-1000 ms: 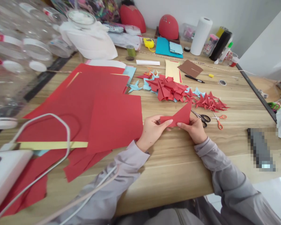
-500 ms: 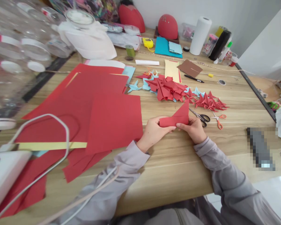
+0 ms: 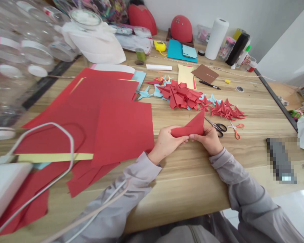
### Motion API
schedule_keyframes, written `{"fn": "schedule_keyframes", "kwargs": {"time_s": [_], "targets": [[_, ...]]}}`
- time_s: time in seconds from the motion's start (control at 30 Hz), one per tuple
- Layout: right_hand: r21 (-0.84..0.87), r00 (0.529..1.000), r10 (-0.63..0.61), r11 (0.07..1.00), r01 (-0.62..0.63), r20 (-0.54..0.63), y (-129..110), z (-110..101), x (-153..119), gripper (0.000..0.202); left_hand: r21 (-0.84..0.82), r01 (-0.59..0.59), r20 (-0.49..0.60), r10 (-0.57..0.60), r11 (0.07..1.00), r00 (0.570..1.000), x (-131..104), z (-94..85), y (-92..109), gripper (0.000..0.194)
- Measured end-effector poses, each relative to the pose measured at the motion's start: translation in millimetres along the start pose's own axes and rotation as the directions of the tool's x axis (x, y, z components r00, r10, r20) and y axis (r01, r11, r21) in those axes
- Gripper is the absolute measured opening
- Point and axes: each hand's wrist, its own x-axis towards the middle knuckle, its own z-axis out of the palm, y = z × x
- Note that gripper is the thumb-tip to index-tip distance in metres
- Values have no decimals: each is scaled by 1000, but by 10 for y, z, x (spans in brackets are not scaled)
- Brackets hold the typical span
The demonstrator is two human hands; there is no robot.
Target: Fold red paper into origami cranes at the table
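Note:
A folded piece of red paper [image 3: 194, 125] is held above the wooden table between both hands, its pointed corner up at the right. My left hand [image 3: 167, 140] pinches its lower left end, thumb along the bottom edge. At the lower right edge my right hand [image 3: 210, 139] grips it between thumb and fingers; some fingers are hidden behind the paper. Just beyond lies a heap of folded red paper stars [image 3: 181, 96], with light blue paper stars [image 3: 145, 92] among and beside them.
Black-handled scissors [image 3: 221, 127] and orange-handled scissors [image 3: 236, 130] lie by my right hand. Large red sheets [image 3: 124, 131] cover the left side. A white cable [image 3: 72, 148] loops over them. A black pen [image 3: 209, 85] and brown paper [image 3: 205, 73] lie farther back. Plastic jars [image 3: 36, 52] stand far left.
The lower band of the red paper now bends and curves where it was flat. Both hands keep their grip in nearly the same place.

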Motion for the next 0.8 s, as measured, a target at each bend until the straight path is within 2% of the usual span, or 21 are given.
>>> {"fn": "schedule_keyframes", "kwargs": {"time_s": [0.13, 0.3, 0.4, 0.53, 0.63, 0.8], "targets": [[50, 1000, 6, 999, -5, -20, 33, -6, 10, 24, -13, 5, -6, -5, 1000, 1000, 3, 4, -22, 32], [73, 999, 13, 997, -10, -38, 33, 0, 10, 31, 0, -5, 17, 5, 1000, 1000, -1, 8, -19, 21], [92, 997, -12, 996, 18, -73, 28, 11, 7, 31, 30, -11, 11, 10, 999, 1000, -1, -2, -17, 20], [110, 985, -11, 993, 30, -170, 57, 15, 12, 30, 95, -6, 76, -1, 995, 997, 5, -22, -27, 15], [106, 979, -5, 994, 27, -202, 81, 11, 18, 33, 137, -31, 115, 15, 990, 993, 9, -30, -32, 14], [32, 983, -8, 999, 14, -186, 82, 3, 13, 33, 36, -16, 145, 10, 999, 989, 12, -32, -30, 26]]}}
